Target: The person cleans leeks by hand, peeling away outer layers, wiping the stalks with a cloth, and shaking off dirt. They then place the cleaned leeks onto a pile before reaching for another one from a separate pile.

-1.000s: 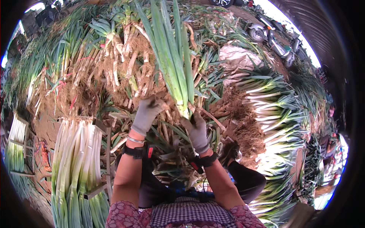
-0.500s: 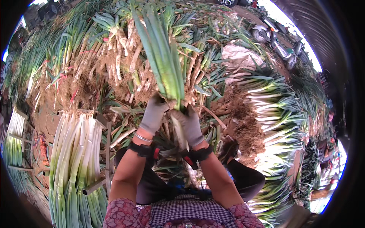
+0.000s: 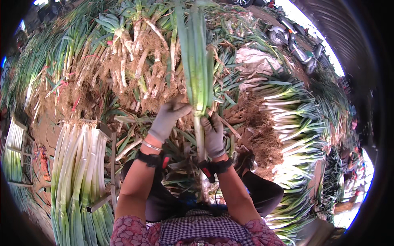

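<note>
Gripping a single long leek (image 3: 199,135) upright before you, your gloved right hand (image 3: 213,136) has its fingers closed round the stalk, just below where the green leaves fan out. Your left hand (image 3: 165,122) is half curled at the other side, thumb and fingertips right by that same spot — whether they pinch a loose leaf or only brush it, you cannot tell from here. The leek's leaves point away from you and its pale shank runs down toward your lap; the root end is too cluttered to make out.

As for how far things stand, the stalks packed in the metal frame (image 3: 113,164) at your left, the framed leeks (image 3: 80,160), look clean and white, lined up side by side. A second framed batch (image 3: 14,141) farther left looks much the same. To your right lies a long row of leeks (image 3: 293,131), pale-stemmed, with their roots on. Ahead, the heap of soil-brown leeks (image 3: 141,67) is large and looks untouched — far more than the frames hold. Leaf scraps (image 3: 179,164) litter the ground between your knees. Your leek looks partway between: its shank bared and pale, its leaves full.
</note>
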`<state>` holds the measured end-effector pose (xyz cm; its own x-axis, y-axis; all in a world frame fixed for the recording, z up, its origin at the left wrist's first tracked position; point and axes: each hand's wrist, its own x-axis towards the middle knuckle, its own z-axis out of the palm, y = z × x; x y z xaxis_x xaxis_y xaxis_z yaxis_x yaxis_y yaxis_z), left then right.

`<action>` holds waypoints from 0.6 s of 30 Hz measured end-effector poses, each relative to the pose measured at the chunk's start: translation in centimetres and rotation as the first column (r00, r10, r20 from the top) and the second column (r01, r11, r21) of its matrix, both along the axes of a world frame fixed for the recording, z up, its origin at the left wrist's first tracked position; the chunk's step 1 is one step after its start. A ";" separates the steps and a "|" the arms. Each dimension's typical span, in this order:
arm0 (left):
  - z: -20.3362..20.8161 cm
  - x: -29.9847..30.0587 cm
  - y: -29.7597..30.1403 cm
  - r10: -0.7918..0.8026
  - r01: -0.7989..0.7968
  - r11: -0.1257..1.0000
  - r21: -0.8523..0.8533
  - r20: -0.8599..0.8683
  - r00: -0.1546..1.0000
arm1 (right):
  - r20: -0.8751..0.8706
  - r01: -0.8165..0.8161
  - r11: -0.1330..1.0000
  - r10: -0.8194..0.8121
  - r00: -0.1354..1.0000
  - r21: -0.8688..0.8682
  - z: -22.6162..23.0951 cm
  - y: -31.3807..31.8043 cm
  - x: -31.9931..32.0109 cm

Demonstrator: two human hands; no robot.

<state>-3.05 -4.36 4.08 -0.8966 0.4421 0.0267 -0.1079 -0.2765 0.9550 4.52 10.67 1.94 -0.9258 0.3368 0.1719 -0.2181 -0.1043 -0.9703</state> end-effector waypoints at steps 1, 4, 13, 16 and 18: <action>-0.2 0.0 0.8 0.002 -0.002 1.000 -0.001 0.003 1.000 | 0.078 0.019 0.998 -0.023 0.997 0.055 -0.6 -0.1 0.1; -1.1 -0.1 1.9 0.053 -0.066 0.985 0.158 0.090 0.995 | 0.050 0.014 1.000 -0.015 0.999 0.019 -1.1 -1.2 0.0; 0.1 0.3 -0.4 0.304 -0.310 0.943 0.120 0.060 0.951 | 0.373 -0.185 0.467 -0.350 0.859 0.865 -8.3 4.4 2.8; 0.9 0.2 -1.1 0.348 -0.349 0.925 0.153 0.034 0.937 | 0.134 0.033 0.690 -0.186 0.973 0.723 -5.6 4.0 2.1; 0.0 -0.1 -1.1 0.389 -0.387 0.910 0.151 0.017 0.921 | 0.033 0.031 0.613 -0.093 0.995 0.790 0.7 -0.2 0.7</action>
<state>-3.12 -5.49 4.04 -0.9958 0.0495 0.0776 0.0486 -0.4328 0.9002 5.26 10.47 2.61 -0.9269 0.1577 0.3406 -0.1292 0.7181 -0.6839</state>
